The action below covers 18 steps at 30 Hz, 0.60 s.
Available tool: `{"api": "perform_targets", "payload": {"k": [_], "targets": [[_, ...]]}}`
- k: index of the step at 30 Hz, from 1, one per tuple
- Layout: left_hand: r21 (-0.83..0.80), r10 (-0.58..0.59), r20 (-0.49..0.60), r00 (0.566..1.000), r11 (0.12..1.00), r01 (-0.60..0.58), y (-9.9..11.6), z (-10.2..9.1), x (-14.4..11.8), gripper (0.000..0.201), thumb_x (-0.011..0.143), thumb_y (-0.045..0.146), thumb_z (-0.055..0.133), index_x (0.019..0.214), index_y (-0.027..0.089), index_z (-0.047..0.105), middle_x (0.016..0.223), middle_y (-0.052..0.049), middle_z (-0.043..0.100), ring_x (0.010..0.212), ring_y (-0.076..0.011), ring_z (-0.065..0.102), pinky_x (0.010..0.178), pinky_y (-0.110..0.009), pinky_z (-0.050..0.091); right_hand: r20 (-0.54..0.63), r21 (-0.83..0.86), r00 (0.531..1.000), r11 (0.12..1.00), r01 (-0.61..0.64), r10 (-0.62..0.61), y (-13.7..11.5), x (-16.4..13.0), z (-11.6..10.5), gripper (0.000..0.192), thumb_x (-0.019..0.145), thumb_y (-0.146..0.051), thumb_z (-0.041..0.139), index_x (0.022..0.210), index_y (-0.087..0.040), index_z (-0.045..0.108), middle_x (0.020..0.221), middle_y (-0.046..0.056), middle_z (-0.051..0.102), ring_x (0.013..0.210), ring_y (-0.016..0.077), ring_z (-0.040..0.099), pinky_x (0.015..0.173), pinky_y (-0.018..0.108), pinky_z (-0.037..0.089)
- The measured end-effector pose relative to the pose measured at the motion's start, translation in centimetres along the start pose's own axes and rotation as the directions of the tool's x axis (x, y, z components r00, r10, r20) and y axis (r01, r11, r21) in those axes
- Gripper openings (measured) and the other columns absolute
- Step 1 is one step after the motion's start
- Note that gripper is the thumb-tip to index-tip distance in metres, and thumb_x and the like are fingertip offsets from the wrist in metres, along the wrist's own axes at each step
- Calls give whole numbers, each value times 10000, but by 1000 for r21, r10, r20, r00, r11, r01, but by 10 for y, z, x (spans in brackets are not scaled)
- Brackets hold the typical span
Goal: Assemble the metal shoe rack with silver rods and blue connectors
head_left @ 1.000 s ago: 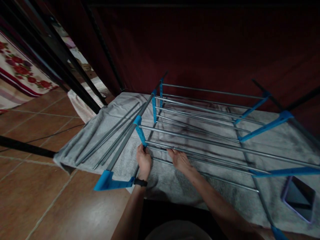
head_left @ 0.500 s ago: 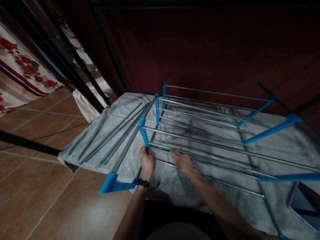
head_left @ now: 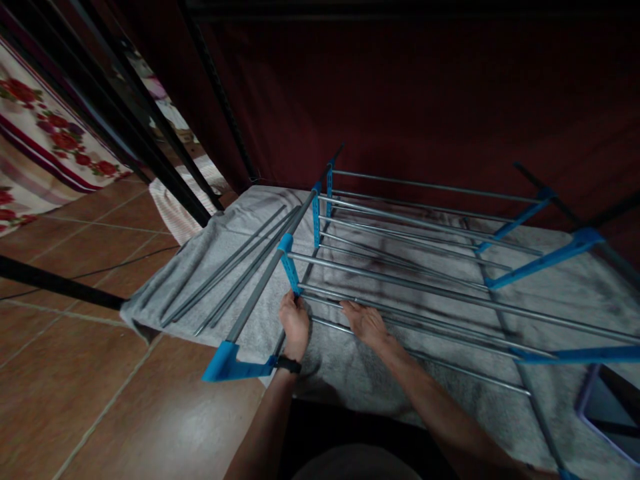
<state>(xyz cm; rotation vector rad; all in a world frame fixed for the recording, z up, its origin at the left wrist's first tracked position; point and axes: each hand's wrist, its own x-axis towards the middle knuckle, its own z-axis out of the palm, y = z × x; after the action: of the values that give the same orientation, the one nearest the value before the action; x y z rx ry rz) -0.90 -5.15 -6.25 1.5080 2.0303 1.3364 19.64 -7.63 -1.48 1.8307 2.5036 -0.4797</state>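
A wide grey fleece blanket (head_left: 575, 287) bears an open frame of grey metal tubes and blue plastic joints (head_left: 450, 292), reaching from ten to three o'clock around me. Loose grey metal rods (head_left: 245, 275) lie at ten o'clock from my left hand (head_left: 295, 323), a purple-edged phone (head_left: 613, 410) at four o'clock from my right (head_left: 365, 322). My right fingers bend over a lower tube, grip unclear; my left pinch the slotted blue bracket's (head_left: 290, 272) foot.
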Motion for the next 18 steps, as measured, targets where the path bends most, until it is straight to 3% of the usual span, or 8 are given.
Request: {"api": "perform_targets", "payload": {"k": [9,18], "targets": [[67,47,13,999,997,-48,-6,2,-2,309,898,161,459,1142,135,646,1111,-161,688,1083,-265,647,1008,-457,493,64,26,998,999,-22,20,0,2,-3,401,1065,-350,284,1315,-294,592,1243,59,711,1063,212,679,850,300,461],[115,41,16,999,992,-42,-9,4,-3,325,934,196,440,1183,120,634,1105,-170,685,1083,-274,642,1005,-463,493,40,48,999,999,-5,3,0,4,-3,442,1065,-345,255,1364,-293,576,1249,69,714,1091,232,682,879,327,475]]}}
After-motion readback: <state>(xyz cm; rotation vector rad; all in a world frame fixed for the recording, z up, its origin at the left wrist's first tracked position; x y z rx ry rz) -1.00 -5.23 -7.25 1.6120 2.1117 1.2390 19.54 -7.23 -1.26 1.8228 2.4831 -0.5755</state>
